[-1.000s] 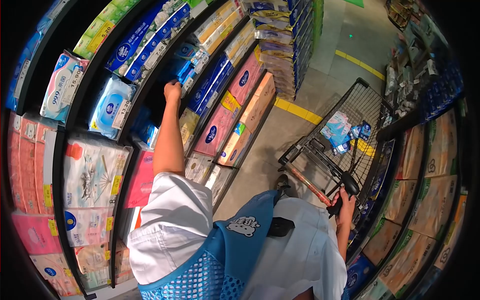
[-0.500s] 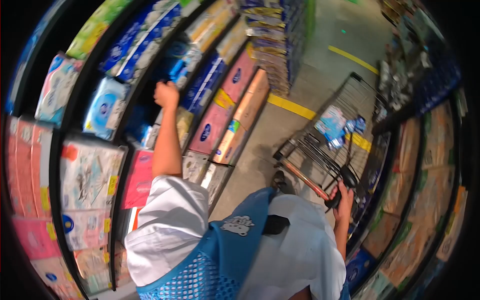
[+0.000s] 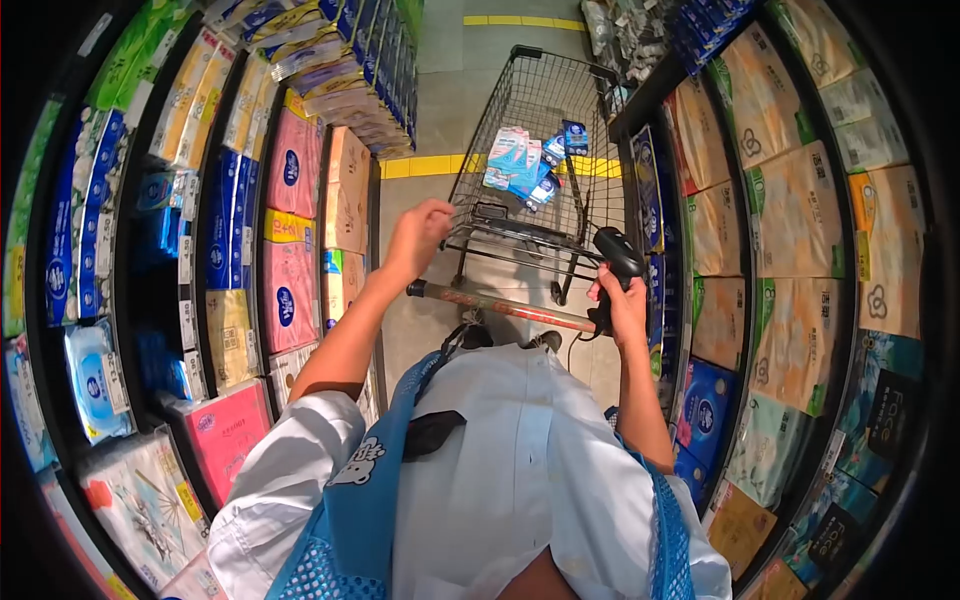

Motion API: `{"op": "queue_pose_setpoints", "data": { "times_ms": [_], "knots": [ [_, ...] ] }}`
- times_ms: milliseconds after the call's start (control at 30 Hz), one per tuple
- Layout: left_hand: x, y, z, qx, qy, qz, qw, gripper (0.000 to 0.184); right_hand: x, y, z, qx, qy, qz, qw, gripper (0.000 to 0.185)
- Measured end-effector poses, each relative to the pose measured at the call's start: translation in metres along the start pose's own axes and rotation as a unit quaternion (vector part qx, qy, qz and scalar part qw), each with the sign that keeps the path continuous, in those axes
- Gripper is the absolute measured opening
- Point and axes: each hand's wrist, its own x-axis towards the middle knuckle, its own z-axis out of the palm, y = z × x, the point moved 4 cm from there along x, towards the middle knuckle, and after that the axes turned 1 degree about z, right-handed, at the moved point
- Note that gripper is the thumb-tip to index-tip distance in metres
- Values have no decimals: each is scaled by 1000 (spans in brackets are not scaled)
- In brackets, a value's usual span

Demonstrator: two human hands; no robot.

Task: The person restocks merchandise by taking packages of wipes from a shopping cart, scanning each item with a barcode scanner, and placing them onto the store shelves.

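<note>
My left hand [image 3: 422,238] is raised just left of the shopping cart [image 3: 475,150], its fingers curled in and no item showing in them. At the right end of the cart's push handle [image 3: 510,308], my right hand [image 3: 627,305] is wrapped round a black barcode scanner [image 3: 620,252]. Whether that hand also touches the handle I cannot tell. Inside the wire cart lie light-blue and white packs [image 3: 512,155], with small dark-blue packs [image 3: 575,138] beside them.
Shelves on the left hold pink tissue packs [image 3: 290,180] and blue-white wipes [image 3: 95,380]. Right-hand shelves carry beige tissue packs [image 3: 800,210]. Hanging packets [image 3: 320,60] stand at the far left. A yellow floor line [image 3: 420,167] crosses beneath the cart.
My left hand has come out of the left shelf and over toward the cart. The view has turned to face down the aisle. My right hand still holds the scanner.
</note>
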Motion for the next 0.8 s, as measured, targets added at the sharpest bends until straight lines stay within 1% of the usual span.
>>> {"op": "queue_pose_setpoints", "data": {
  "times_ms": [100,200,233,300,400,433,500,533,567,667,700,800],
  "knots": [
    [30,-1,38,-68,-94,-2,993,19,4,17,-12,2,33,3,999,21],
    [63,-9,67,-29,-171,-42,984,17,3,24,-16,63,60,23,996,23],
    [73,-18,77,-10,-187,-54,981,18,1,21,-17,73,77,38,994,21],
    [96,-41,99,27,-219,-74,972,21,-2,25,-18,82,96,33,991,21],
    [130,-73,129,-46,-255,-225,939,27,-5,24,-18,77,101,19,992,20],
    [142,-91,138,-76,-265,-282,919,35,-6,27,-19,69,111,23,991,21],
    [164,-136,158,-206,-205,-385,876,39,-9,30,-19,68,130,27,989,22],
    [172,-160,169,-268,-171,-433,843,41,-12,32,-20,70,135,29,988,23],
    [177,-179,176,-256,-142,-449,844,47,-15,32,-20,67,138,32,988,23],
    [189,-229,193,-212,-109,-473,848,49,-22,33,-18,72,145,30,986,23],
    [195,-265,205,-229,-72,-494,836,48,-25,31,-18,62,143,31,987,24],
    [205,-292,223,-263,42,-544,796,43,-33,29,-15,65,142,33,987,22]
  ]
}}
